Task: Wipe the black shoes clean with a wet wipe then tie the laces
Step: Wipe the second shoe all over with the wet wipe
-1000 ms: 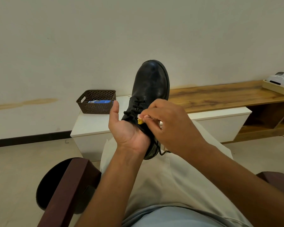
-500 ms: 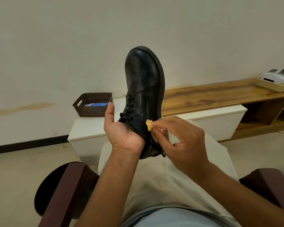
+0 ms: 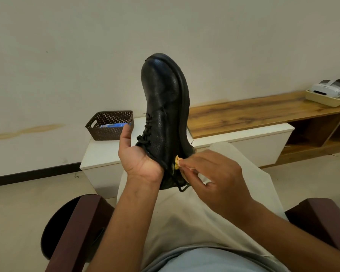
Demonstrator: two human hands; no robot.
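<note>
Left hand (image 3: 139,160) grips the black shoe (image 3: 165,114) at its heel end, palm and fingers wrapped under the collar, thumb raised beside the laces (image 3: 145,132). Right hand (image 3: 214,179) is pinched shut on a small yellowish wad of wipe (image 3: 177,162), thumb and forefinger together, pressing it against the shoe's side near the heel. One loose lace end hangs below the heel, just above the lap. The shoe stands nearly upright above the person's light trousers (image 3: 185,222), its long axis running from the hands up to the toe, which points at the wall and leans slightly left; the sole edge faces right. Behind it, a brown perforated basket (image 3: 108,126) sits on a white cabinet (image 3: 98,156), with a wooden shelf (image 3: 253,112) to the right. Dark chair arms (image 3: 77,232) flank the lap.
</note>
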